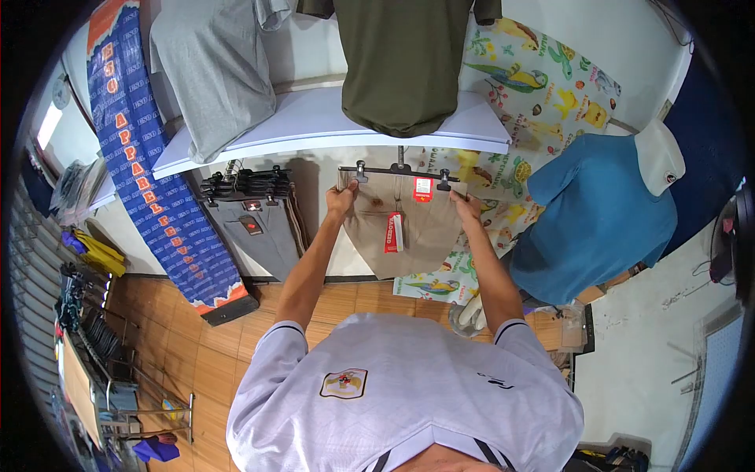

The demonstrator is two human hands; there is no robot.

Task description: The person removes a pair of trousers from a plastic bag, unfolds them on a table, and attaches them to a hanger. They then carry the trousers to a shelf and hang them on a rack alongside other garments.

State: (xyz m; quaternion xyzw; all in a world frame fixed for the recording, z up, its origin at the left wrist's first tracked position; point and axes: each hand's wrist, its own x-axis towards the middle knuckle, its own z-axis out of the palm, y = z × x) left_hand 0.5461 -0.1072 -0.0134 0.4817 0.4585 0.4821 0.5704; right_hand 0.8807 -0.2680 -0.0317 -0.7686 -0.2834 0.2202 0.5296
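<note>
Straight ahead, below the shelf, a pair of khaki trousers [370, 228] hangs from a black clip hanger [385, 169]. My left hand [341, 200] pinches the waistband's left edge, just under the left clip. On the other side, my right hand [466, 207] grips the right edge near the right clip. Both arms reach forward, with the cloth spread between them. A red and white label [423, 189] sits at the waistband, and a red hang tag [393, 232] dangles lower down. The hanger's hook rises to the shelf edge.
Grey trousers [255, 236] hang on several black hangers to the left. A white shelf [314, 118] overhead carries grey and olive T-shirts. A mannequin in a blue shirt [602, 212] stands right. A blue banner [149, 157] leans left; a clothes rack [157, 401] stands lower left.
</note>
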